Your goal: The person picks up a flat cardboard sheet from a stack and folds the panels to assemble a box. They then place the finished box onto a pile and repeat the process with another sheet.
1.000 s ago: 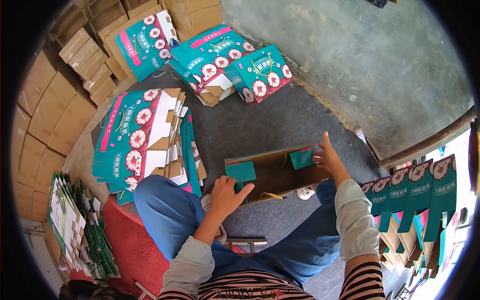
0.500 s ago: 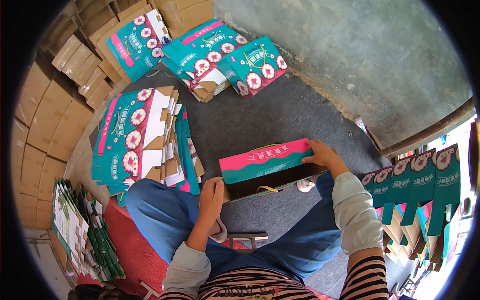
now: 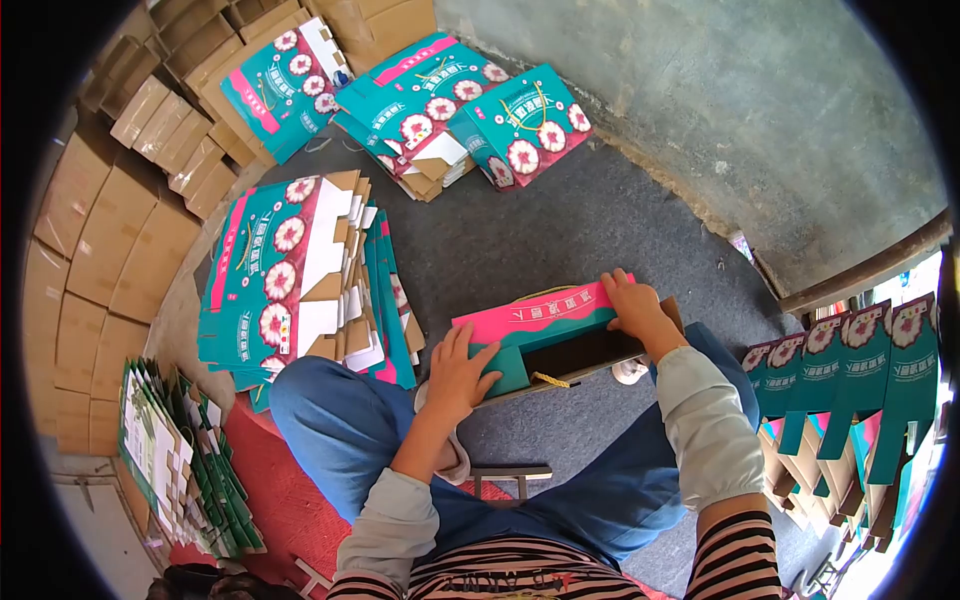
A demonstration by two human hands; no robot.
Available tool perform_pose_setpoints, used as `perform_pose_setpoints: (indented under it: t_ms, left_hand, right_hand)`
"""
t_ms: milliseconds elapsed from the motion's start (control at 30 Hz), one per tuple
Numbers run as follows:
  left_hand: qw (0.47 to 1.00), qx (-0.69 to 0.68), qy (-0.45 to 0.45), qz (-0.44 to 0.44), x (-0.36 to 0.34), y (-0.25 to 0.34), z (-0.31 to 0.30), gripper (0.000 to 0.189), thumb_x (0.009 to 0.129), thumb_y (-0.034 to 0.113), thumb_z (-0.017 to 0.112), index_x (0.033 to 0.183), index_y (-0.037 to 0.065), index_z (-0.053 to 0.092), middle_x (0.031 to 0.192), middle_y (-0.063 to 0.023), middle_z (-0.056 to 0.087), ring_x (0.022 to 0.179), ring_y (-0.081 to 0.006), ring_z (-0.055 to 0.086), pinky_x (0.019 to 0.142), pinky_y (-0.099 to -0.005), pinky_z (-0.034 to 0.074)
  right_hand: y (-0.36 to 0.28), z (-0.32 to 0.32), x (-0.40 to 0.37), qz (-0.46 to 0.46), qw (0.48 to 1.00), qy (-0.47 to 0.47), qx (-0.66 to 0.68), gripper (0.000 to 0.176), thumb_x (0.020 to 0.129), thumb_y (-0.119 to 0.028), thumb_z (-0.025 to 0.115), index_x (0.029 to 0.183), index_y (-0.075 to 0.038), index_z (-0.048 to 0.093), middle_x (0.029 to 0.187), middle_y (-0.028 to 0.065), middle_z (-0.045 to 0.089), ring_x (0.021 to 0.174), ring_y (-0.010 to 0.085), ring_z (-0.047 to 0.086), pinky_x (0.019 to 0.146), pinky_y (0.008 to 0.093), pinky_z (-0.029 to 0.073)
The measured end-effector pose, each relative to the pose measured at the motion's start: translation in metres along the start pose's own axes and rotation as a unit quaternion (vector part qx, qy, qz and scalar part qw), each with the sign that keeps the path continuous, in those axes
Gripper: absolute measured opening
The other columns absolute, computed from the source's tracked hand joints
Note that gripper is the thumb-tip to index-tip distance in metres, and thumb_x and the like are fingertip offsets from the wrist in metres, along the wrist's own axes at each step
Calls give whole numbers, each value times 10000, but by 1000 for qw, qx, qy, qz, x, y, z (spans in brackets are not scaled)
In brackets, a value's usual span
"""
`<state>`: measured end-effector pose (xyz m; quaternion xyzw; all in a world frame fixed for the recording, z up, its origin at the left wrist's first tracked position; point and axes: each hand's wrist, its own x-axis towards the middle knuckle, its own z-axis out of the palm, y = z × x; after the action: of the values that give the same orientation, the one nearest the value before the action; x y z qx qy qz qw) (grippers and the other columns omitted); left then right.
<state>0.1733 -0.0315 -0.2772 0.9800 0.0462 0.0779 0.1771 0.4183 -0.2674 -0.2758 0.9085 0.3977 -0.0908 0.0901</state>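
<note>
Between my knees stands a teal and pink cardboard gift box (image 3: 555,322), its top partly uncovered and its dark inside showing. A yellow cord handle (image 3: 550,380) hangs at its near edge. My left hand (image 3: 458,375) lies on the left end with fingers spread, against a teal end flap (image 3: 510,370) folded inward. At the right end, my right hand (image 3: 640,315) grips the pink top panel, fingers over its edge and thumb on the near side. A brown flap (image 3: 672,314) sticks up beyond that hand.
Flattened teal cartons are stacked at left (image 3: 265,270) and farther back (image 3: 430,100). Brown boxes (image 3: 110,230) line the left wall. Green folded cartons (image 3: 190,460) stand at lower left, and formed teal boxes (image 3: 840,380) at right. A concrete wall (image 3: 720,110) rises behind.
My left hand has moved from the box's left corner onto its top, and the left teal flap is now folded inward. My right hand stays on the pink panel.
</note>
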Motion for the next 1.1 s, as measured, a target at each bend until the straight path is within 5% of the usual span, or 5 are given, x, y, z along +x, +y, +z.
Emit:
perform_pose_setpoints:
  t_ms: [400, 600, 700, 800, 1100]
  left_hand:
    - [999, -26, -12, 46, 4, -15, 23, 587, 715, 240, 765, 1268, 247, 569, 1404, -166, 378, 1335, -362, 313, 1043, -458, 354]
    - [997, -36, 4, 64, 4, -18, 24, 574, 706, 232, 769, 1249, 236, 585, 1386, -180, 389, 1320, -371, 327, 1031, -458, 372]
    - [997, -35, 1, 70, 5, -19, 24, 582, 699, 210, 775, 1247, 244, 582, 1402, -202, 373, 1317, -393, 334, 1047, -460, 370]
    - [997, -33, -15, 71, 3, -17, 25, 550, 712, 209, 767, 1231, 256, 594, 1417, -203, 359, 1329, -390, 319, 1037, -470, 365]
    - [995, -10, -55, 83, 2, -12, 20, 416, 789, 258, 700, 1198, 267, 629, 1452, -158, 338, 1367, -364, 266, 1062, -510, 300]
  right_hand:
    - [-4, -11, -8, -8, 999, 32, 3, 801, 593, -254, 864, 1244, -67, 436, 1215, 136, 485, 950, 311, 645, 766, 401, 543]
    - [34, -55, -20, 173, 981, 80, 21, 521, 734, -350, 757, 1120, -51, 572, 1065, 163, 622, 978, 323, 636, 768, 408, 528]
    - [55, -51, -37, 191, 975, 15, 111, 399, 813, -397, 664, 999, -47, 622, 912, 166, 664, 911, 289, 658, 730, 383, 531]
    - [40, -62, -40, 192, 881, -140, 410, 372, 853, -400, 593, 932, -39, 636, 816, 168, 663, 808, 266, 669, 708, 372, 527]
    - [26, -15, -17, 69, 948, -243, 193, 274, 764, -352, 703, 835, -89, 673, 809, 100, 674, 735, 243, 654, 654, 384, 494]
